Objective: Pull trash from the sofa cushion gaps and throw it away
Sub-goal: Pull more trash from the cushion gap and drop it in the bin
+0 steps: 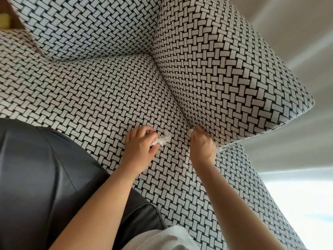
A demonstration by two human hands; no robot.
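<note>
Grips a crumpled white tissue [163,139] in the left hand [139,147], fingers curled round it, low over the woven black-and-white seat cushion [90,91]. Pinches a small white scrap [191,131] at the fingertips of the right hand [202,144], right at the gap where the seat cushion meets the side cushion [225,69]. Holds both hands near each other, apart. Shows a dark grey leather cushion [45,168] at the left, against the seat cushion, and white cloth [158,239] at the bottom edge
</note>
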